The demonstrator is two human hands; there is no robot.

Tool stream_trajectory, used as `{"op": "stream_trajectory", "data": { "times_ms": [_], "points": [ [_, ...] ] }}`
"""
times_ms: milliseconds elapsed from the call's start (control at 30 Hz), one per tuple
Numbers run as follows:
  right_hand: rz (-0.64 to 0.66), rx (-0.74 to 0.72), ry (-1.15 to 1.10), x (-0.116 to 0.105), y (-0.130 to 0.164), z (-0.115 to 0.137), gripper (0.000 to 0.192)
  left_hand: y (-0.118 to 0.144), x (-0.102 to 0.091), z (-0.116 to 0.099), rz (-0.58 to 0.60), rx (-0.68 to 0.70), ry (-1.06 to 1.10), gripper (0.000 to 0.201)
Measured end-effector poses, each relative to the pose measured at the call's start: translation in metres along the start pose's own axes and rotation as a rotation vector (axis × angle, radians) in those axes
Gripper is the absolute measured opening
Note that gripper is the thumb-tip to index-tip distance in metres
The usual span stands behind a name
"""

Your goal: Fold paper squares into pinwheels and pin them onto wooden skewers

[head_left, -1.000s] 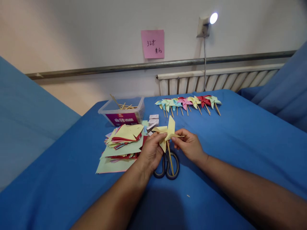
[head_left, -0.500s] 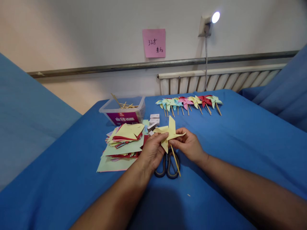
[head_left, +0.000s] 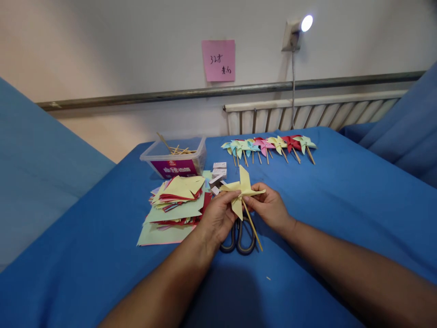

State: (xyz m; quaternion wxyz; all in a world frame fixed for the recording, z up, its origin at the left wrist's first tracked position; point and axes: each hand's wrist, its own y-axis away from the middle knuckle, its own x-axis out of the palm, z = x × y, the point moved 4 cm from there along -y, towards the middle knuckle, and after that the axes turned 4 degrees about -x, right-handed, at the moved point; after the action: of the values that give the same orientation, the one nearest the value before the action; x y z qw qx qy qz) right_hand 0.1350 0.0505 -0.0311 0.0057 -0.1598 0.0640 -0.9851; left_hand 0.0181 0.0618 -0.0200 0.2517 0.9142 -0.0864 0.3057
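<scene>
I hold the yellow folded-paper pinwheel on a thin wooden stick (head_left: pixel 243 192) between both hands, above the black-handled scissors (head_left: pixel 238 237). Left hand (head_left: pixel 218 214) pinches its left blade; right hand (head_left: pixel 269 207) grips the hub from the right. Judged step: seating the wheel on the stick. Stick axis slants down and toward my right. Left of the left hand: stack of coloured paper squares (head_left: pixel 174 205) on the blue tabletop (head_left: pixel 341 200).

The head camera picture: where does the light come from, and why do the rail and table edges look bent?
In the head view, a small wall lamp glares to blown-out white at top right; the forearms cast a soft shadow on the blue cloth below the scissors. The wide lens bows the wall rail. The yellow pinwheel stays reasonably sharp between left hand and right hand.
</scene>
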Motion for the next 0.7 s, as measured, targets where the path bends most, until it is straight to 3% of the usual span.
{"op": "stream_trajectory", "data": {
  "times_ms": [167,400,567,700],
  "points": [
    [0.008,0.011,0.004,-0.002,-0.001,0.003,0.036,0.002,0.005,-0.001,0.073,-0.013,-0.036,0.017],
    [0.066,0.089,-0.175,-0.003,-0.001,-0.002,0.033,0.004,0.009,0.000,0.140,-0.022,-0.070,0.017],
    [0.059,0.102,-0.130,-0.005,-0.003,-0.004,0.035,0.001,0.004,-0.002,0.044,0.047,-0.051,0.016],
    [-0.071,-0.080,0.101,-0.011,-0.004,0.001,0.040,0.000,-0.001,-0.006,-0.056,0.152,-0.065,0.018]
  ]
}}
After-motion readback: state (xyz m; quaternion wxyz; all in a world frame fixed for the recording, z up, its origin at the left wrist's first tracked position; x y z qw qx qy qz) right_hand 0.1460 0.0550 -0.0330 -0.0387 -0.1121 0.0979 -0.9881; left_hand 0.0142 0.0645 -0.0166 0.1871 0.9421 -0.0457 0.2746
